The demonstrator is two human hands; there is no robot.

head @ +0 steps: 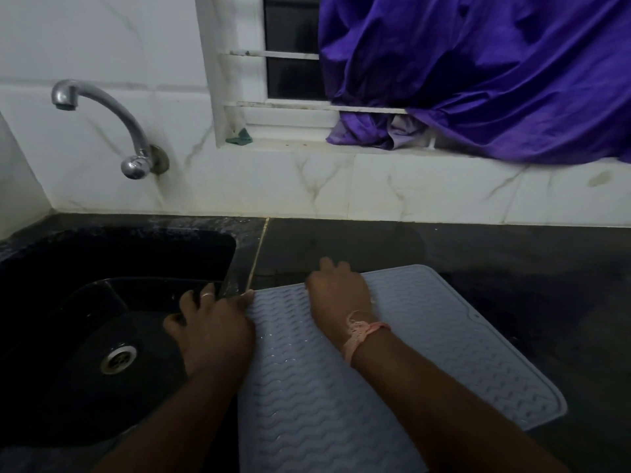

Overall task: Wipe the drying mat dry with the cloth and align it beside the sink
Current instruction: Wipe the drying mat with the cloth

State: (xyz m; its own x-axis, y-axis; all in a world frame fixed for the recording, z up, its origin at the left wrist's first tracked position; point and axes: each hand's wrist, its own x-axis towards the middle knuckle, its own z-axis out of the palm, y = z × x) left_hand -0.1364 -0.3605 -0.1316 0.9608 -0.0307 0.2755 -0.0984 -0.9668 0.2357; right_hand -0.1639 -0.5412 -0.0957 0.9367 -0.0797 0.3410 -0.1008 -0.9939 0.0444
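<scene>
Dark counter: both hands grip drying mat beside sink.

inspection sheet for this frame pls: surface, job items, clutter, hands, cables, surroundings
Surface: dark stone counter, sheen behind the mat, possibly wet.
Job's things: grey-blue drying mat lies flat on the counter, its left edge along the sink; droplets show on its ridges. Wiping cloth: nothing seen.
Clutter: small green scrap on the window sill.
Hands: left hand grips the mat's left edge at the sink rim; right hand curls over the mat's far edge.
Cables: nothing seen.
Surroundings: wall tap above the sink, white tiled wall, window with purple cloth draped over it.
</scene>
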